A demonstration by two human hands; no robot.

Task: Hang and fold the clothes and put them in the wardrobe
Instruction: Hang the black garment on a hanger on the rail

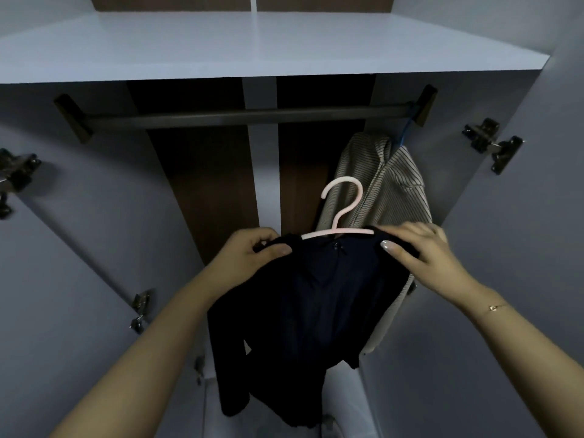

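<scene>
Left hand (252, 251) and right hand (420, 248) pinch shoulders of dark long-sleeved garment (309, 305) on pale pink plastic hanger (343, 210), below dark metal wardrobe rail (246, 116). Raise level; hook over rail left of striped shirt (388, 184).

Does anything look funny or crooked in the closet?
Nothing is broken or spilled. The striped shirt on the blue hanger is squashed into the far right end of the rail and hangs bunched up. The dark top on the pink hanger isn't on the rail yet.
</scene>
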